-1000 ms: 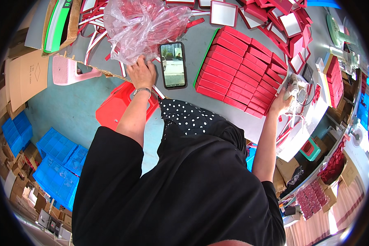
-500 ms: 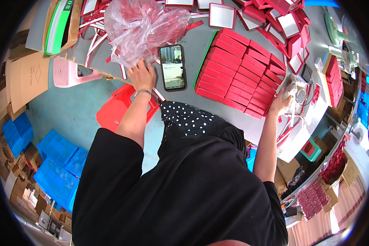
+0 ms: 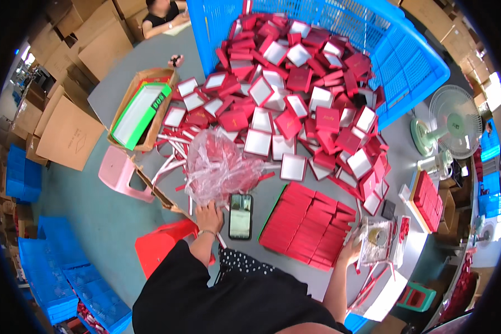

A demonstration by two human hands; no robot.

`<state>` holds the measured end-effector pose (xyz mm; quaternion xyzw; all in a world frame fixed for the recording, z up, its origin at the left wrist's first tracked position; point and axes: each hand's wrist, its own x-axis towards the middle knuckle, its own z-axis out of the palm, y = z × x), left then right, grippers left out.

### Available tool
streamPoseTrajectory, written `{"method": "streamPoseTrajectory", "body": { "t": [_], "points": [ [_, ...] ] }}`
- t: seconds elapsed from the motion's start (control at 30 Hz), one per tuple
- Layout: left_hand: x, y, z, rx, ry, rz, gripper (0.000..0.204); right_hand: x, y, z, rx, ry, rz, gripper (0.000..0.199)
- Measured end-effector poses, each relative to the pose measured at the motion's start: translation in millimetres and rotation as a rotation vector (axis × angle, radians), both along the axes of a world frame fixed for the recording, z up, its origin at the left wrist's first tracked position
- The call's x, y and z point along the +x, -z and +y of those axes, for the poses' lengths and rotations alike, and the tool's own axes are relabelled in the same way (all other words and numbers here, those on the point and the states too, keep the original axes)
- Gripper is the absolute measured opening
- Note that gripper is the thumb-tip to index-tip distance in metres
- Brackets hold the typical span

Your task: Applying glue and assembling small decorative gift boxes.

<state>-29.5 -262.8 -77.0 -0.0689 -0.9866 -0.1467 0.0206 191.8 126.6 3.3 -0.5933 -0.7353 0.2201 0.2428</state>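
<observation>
- Head view, only one. Your left hand [image 3: 210, 218] lies palm down at the near table edge; your right hand [image 3: 349, 251] is at the right end of the stacked red boxes [image 3: 306, 225].
- Stack: packed rows on the grey table [image 3: 267, 257], right of the phone [image 3: 241, 217], green edge along its left side.
- To do this well, I'd say: work the right hand lightly, wrist off the stack's end; those end boxes look easy to nudge out of line.
- Steady the clear-wrapped device [image 3: 376, 242] before pressing or pulling on it; the red strips [image 3: 367, 289] below it could snag.
- Left side: go easy near the plastic bag [image 3: 217, 167]; thin film would likely drag or slide toward the phone.
- Left fingers: slightly apart, loosely extended, no grip visible. Tips at the bag's lower edge; touching or just beside, can't tell.
- Right fingers: blurred and partly hidden against the device. Hand is at its left side, probably touching; pinching or just resting, can't tell.
- Loose boxes [image 3: 300, 78] heap beyond the stack.
</observation>
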Motion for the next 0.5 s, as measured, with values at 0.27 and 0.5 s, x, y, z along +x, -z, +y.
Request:
{"method": "streamPoseTrajectory", "body": {
  "t": [0.27, 0.5],
  "points": [
    [1.6, 5.7, -2.6, -0.036, 0.011, 0.010, 0.033, 9.4, 8.7, 1.8, 0.111, -0.032, 0.039, 0.037],
    [4.8, 3.1, -2.8, 0.000, 0.018, 0.064, 0.031, 9.5, 4.5, -1.4, 0.118, -0.071, 0.085, 0.042]
  ]
}}
